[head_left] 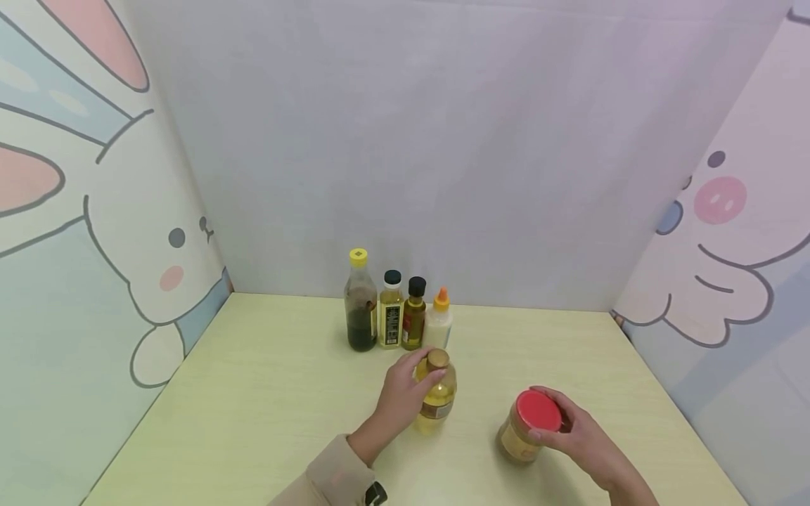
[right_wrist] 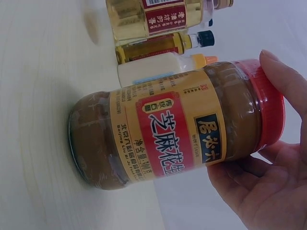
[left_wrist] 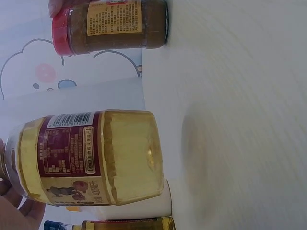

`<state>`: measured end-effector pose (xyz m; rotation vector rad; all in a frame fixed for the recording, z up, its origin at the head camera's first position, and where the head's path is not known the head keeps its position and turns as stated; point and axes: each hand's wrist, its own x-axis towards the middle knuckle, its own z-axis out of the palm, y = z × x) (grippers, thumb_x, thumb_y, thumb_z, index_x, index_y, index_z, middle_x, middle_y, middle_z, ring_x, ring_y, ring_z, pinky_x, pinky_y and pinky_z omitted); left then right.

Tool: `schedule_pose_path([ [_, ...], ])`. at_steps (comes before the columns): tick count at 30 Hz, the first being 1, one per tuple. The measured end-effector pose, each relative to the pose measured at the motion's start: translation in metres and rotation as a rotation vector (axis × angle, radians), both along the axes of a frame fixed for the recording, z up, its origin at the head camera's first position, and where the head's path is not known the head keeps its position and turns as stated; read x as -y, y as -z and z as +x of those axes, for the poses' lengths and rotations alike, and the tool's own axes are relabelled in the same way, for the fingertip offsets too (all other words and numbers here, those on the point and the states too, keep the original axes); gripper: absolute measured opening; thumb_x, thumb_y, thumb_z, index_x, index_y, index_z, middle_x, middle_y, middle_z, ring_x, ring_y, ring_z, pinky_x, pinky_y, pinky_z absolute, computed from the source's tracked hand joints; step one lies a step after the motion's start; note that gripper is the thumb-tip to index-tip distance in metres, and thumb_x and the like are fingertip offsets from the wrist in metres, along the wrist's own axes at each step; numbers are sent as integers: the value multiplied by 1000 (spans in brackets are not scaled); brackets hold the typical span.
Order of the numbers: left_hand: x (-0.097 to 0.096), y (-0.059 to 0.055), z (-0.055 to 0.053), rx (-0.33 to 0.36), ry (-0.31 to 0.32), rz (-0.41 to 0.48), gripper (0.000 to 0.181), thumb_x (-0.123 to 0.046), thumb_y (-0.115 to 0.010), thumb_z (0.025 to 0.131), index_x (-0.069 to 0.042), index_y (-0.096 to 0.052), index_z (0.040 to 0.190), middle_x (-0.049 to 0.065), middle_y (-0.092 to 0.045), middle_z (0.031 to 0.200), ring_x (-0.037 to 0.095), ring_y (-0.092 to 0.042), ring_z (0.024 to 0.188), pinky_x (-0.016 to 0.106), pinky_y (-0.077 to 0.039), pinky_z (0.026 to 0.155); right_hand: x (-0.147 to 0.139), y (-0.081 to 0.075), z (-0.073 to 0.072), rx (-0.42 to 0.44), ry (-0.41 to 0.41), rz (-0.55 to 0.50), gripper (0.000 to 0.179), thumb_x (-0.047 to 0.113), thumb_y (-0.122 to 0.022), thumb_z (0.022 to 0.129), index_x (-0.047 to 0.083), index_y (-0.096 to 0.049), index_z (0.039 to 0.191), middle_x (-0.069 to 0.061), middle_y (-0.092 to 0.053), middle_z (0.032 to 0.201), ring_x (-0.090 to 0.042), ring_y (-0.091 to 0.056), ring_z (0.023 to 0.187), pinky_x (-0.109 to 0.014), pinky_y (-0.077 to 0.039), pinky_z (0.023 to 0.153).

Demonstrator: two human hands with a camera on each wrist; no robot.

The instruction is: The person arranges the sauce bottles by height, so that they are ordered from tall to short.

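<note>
My left hand [head_left: 397, 399] grips a bottle of yellow cooking oil [head_left: 439, 395] by the neck, just under its gold cap. In the left wrist view the bottle's base [left_wrist: 136, 155] hangs above the table, apart from its shadow. To the right, my right hand [head_left: 585, 439] holds a jar of brown sesame peanut butter [head_left: 519, 447] around its red lid [head_left: 539, 410]. The jar leans slightly in the head view. Its label [right_wrist: 165, 132] faces the right wrist camera. Whether the jar's base touches the table I cannot tell.
Behind the oil bottle several bottles stand in a row: a dark sauce bottle [head_left: 361, 316] with yellow cap, a square oil bottle [head_left: 391, 320], a slim black-capped bottle [head_left: 414, 320] and a white squeeze bottle [head_left: 438, 325]. A grey curtain [head_left: 405, 154] closes the table's back.
</note>
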<state>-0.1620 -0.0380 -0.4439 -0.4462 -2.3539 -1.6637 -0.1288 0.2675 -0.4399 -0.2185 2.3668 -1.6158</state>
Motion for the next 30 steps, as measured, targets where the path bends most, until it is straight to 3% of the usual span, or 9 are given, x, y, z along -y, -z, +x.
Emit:
schedule_pose_path([
  [4, -3, -4, -4, 35, 4, -4, 48, -32, -66, 94, -3, -59, 131, 11, -60, 127, 30, -51, 123, 52, -41, 101, 0, 0, 0, -4, 0, 5, 73, 14, -74, 87, -5, -34, 144, -27, -45, 133, -28, -54, 108, -30, -53, 82],
  [11, -9, -8, -11, -5, 7, -21, 46, -32, -66, 94, -2, -60, 129, 11, -61, 125, 30, -54, 120, 51, -41, 100, 0, 1, -1, -1, 8, 9, 74, 15, -75, 86, -5, -34, 144, -27, -45, 133, -32, -52, 110, -29, -53, 82],
  [21, -21, -12, -22, -7, 19, -37, 49, -32, -66, 94, 1, -58, 131, 14, -60, 126, 31, -54, 120, 49, -44, 98, 1, 1, 0, -5, 3, 6, 72, 14, -74, 87, -5, -35, 144, -26, -46, 132, -26, -54, 108, -29, -53, 82],
  [30, -29, -19, -29, 15, 31, -50, 46, -31, -65, 95, -3, -59, 131, 10, -61, 128, 28, -53, 122, 47, -43, 99, 1, -1, 1, -23, 4, -11, 71, 12, -74, 87, -5, -35, 144, -25, -47, 132, -24, -55, 106, -30, -53, 82],
])
